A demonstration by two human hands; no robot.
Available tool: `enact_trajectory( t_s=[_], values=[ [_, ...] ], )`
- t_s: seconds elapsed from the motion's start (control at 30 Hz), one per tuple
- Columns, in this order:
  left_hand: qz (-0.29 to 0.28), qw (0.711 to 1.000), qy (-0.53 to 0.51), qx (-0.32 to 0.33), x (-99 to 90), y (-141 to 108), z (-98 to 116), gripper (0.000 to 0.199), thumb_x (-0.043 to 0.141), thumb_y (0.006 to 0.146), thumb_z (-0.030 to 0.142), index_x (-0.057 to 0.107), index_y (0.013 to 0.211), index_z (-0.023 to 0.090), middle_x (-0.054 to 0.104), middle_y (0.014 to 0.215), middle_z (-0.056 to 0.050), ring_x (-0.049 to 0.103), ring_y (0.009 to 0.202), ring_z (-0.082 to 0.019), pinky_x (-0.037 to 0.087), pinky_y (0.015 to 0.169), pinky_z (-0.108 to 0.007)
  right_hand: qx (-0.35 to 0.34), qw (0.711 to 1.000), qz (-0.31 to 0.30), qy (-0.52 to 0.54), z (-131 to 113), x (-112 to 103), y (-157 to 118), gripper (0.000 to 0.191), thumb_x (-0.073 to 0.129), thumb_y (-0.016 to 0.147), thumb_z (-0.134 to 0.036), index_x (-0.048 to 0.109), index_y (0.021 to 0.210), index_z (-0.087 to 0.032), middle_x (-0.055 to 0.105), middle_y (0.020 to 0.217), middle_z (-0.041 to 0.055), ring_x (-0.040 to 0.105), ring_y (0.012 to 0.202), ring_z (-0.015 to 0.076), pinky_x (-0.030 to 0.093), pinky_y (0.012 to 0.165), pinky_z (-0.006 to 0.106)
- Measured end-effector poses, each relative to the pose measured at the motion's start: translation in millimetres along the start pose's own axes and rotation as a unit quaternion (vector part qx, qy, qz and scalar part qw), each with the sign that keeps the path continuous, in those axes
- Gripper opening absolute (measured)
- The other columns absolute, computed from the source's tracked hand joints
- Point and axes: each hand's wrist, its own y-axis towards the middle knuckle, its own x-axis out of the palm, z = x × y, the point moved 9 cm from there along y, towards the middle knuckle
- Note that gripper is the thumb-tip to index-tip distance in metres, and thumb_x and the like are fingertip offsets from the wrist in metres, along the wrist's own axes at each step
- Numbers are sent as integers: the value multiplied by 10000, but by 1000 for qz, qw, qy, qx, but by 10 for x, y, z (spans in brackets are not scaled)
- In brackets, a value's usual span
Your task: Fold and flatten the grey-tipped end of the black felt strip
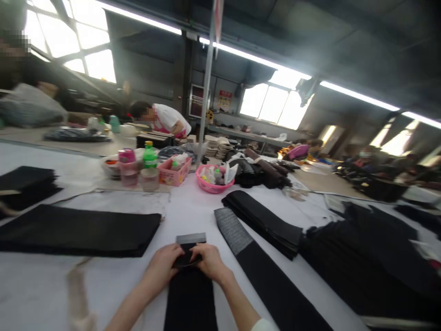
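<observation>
A long black fabric strip [191,303] runs away from me along the white table, with a grey band at its far end. My left hand [167,262] pinches its left edge near that end. From the other side, my right hand [207,261] has its fingers bent and closed on the same strip. Between the hands the cloth is raised in a curved fold. To the right lies another black strip with a grey patterned end [232,230], untouched. Beyond it is a stack of black strips [263,220].
Stacked black fabric panels [79,230] lie at left, and a large black cloth heap [372,262] at right. A pink round basket [214,186], a pink box [175,172] and a green-topped bottle [149,156] stand ahead near a metal pole [206,87]. A person [168,119] bends over farther back.
</observation>
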Motion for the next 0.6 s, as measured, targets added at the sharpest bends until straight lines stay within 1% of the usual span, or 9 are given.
enact_trajectory(
  t_s=[0.07,0.13,0.17,0.23,0.3,0.37,0.43,0.53,0.6],
  values=[
    [4,999,-32,12,143,16,-146,180,506,767,116,643,811,225,660,1003,-21,608,955,-189,451,850,-281,16,1000,6,-1,72,-41,-12,207,721,698,-125,723,824,-289,727,941,-75,663,897,135,466,794,193],
    [31,998,-54,6,270,41,-348,176,505,776,149,656,766,239,669,1062,-11,612,1015,-194,460,888,-286,34,999,3,21,156,-74,-37,244,781,665,-205,721,882,-297,729,864,-77,673,815,131,470,704,180],
    [44,997,-61,7,327,50,-437,163,526,775,183,672,788,252,674,1080,-6,622,1014,-196,468,901,-291,44,998,3,45,194,-90,-58,291,810,632,-229,719,899,-298,728,850,-75,672,803,137,466,685,183],
    [69,995,-66,16,413,50,-565,176,588,758,289,697,896,290,687,1084,-1,636,1010,-212,493,905,-308,71,991,7,116,269,-120,-113,390,841,569,-213,713,929,-290,724,848,-64,669,806,155,461,685,202],
    [94,994,-59,21,453,35,-647,265,608,751,394,692,988,312,692,1089,-1,639,1024,-234,502,928,-347,111,973,25,201,371,-145,-177,458,826,556,-160,696,983,-265,717,840,-47,666,793,168,463,680,219],
    [109,993,-50,20,467,19,-679,319,591,763,461,680,1032,315,691,1105,-2,635,1049,-252,473,986,-408,156,947,49,276,493,-146,-244,488,806,559,-140,677,1021,-228,702,801,-33,657,756,171,461,646,223],
    [111,992,-46,25,470,11,-659,340,572,781,484,671,1054,309,688,1122,-4,631,1065,-259,437,1027,-452,176,935,64,302,575,-138,-290,456,816,543,-164,686,978,-197,684,778,-26,637,739,173,447,623,223],
    [114,992,-41,40,439,-3,-581,344,544,810,481,662,1075,296,687,1130,-8,627,1081,-252,453,1018,-440,152,945,43,288,561,-101,-290,394,820,549,-223,698,922,-192,671,799,-26,605,735,170,426,613,226],
    [126,990,-34,51,399,-22,-530,335,536,822,469,660,1081,296,690,1125,-2,626,1086,-246,476,1000,-415,154,959,37,235,552,-103,-272,390,828,545,-278,691,900,-193,656,778,-27,584,703,169,405,588,230]
  ],
)
